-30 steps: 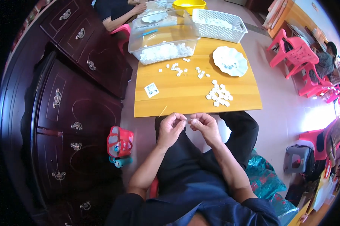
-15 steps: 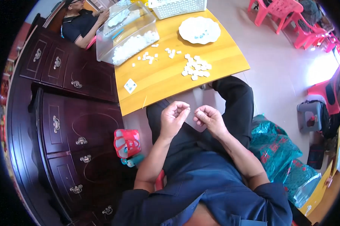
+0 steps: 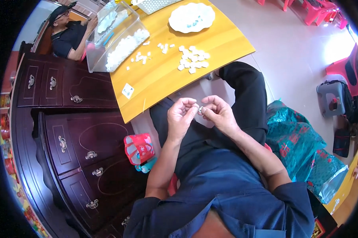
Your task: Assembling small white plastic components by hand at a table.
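Note:
Above my lap, just in front of the table edge, my left hand [image 3: 181,119] and my right hand [image 3: 220,117] meet at the fingertips. A tiny pale piece [image 3: 200,110] shows between them, pinched by my right thumb and forefinger; its exact kind is too small to tell. My left thumb and forefinger are pressed together right beside it, and whatever they hold is hidden. Beyond my hands, a group of white hexagonal pieces [image 3: 193,58] lies on the yellow table [image 3: 163,83]. Smaller white bits [image 3: 141,58] are scattered to their left.
A clear plastic bin [image 3: 95,55] of white pieces stands at the table's far left, near a white scalloped plate [image 3: 179,23] and white basket [image 3: 157,4]. Dark drawers [image 3: 68,135] flank my left, a green plastic bag [image 3: 296,139] my right. Another person [image 3: 70,37] sits beyond the bin.
My hands have come together, and a pale piece now shows between the fingertips. The whole view has shifted, so the table appears further left and higher.

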Available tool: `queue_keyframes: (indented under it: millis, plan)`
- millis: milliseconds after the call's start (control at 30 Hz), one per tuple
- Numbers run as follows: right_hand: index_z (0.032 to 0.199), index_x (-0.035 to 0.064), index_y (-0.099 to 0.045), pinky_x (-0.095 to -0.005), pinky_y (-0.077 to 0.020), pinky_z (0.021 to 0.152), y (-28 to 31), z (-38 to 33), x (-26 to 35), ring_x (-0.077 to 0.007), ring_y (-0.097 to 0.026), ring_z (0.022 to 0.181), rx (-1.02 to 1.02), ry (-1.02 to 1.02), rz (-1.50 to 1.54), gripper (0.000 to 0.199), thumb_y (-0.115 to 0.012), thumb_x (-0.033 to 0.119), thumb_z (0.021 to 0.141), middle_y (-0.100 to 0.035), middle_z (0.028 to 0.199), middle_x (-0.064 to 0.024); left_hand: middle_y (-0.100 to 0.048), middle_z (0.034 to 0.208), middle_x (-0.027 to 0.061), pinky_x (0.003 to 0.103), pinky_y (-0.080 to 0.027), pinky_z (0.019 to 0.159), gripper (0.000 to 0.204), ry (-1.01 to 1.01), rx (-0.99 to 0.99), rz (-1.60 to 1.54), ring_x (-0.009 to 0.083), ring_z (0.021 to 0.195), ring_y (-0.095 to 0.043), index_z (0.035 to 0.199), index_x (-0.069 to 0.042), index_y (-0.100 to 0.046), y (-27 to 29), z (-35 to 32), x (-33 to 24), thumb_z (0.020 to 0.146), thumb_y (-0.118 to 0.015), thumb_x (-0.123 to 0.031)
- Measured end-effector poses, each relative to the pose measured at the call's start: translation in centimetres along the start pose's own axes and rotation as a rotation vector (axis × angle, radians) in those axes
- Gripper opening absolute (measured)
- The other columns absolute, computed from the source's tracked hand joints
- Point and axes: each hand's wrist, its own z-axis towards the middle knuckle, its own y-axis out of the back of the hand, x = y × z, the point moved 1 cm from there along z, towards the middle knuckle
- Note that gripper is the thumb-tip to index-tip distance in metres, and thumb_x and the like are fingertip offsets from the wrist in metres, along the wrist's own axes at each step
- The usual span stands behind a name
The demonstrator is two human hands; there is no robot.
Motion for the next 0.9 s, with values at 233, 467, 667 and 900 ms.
queue_keyframes:
  millis: [233, 467, 667, 900]
  plan:
    - [0.115, 0.0029, -0.054, -0.0183, -0.0482, 0.064, 0.28, 0.23, -0.57, -0.0037, -0.06, 0.072, -0.002, 0.045, -0.044, 0.022, -0.063, 0.005, 0.095, -0.067, 0.083, -0.0005, -0.067, 0.091, 0.0029, 0.021, -0.052, 0.074, 0.015, 0.047, 0.015, -0.038, 0.0071, 0.08, -0.064, 0.104, 0.001, -0.064, 0.11, 0.16, 0.23, 0.089, -0.067, 0.003]
    - [0.11, 0.0015, -0.058, -0.0187, -0.0456, 0.057, 0.21, 0.03, -0.34, -0.0015, -0.058, 0.066, -0.048, 0.097, -0.148, 0.021, -0.066, 0.005, 0.091, -0.068, 0.077, 0.0004, -0.067, 0.092, 0.0024, 0.021, -0.051, 0.074, 0.016, 0.057, 0.054, -0.046, 0.0067, 0.081, -0.063, 0.104, 0.0, -0.064, 0.02, 0.19, 0.02, 0.089, -0.067, 0.004]
    - [0.109, 0.0008, -0.059, -0.0191, -0.0454, 0.057, 0.05, 0.01, 0.1, -0.0013, -0.057, 0.066, -0.057, 0.093, -0.141, 0.02, -0.066, 0.005, 0.091, -0.069, 0.077, -0.0006, -0.066, 0.091, 0.0009, 0.02, -0.051, 0.073, 0.016, 0.068, 0.014, -0.044, 0.0054, 0.08, -0.061, 0.105, 0.0, -0.064, 0.29, 0.44, 0.27, 0.089, -0.067, 0.003]
    - [0.109, 0.0004, -0.059, -0.0193, -0.044, 0.056, 0.45, 0.2, -0.24, -0.0011, -0.055, 0.064, -0.046, 0.124, -0.169, 0.02, -0.067, 0.005, 0.09, -0.069, 0.078, -0.0013, -0.066, 0.091, 0.0009, 0.02, -0.05, 0.073, 0.017, 0.055, 0.027, -0.003, 0.0051, 0.079, -0.061, 0.105, -0.001, -0.064, 0.09, 0.41, 0.16, 0.089, -0.068, 0.002]
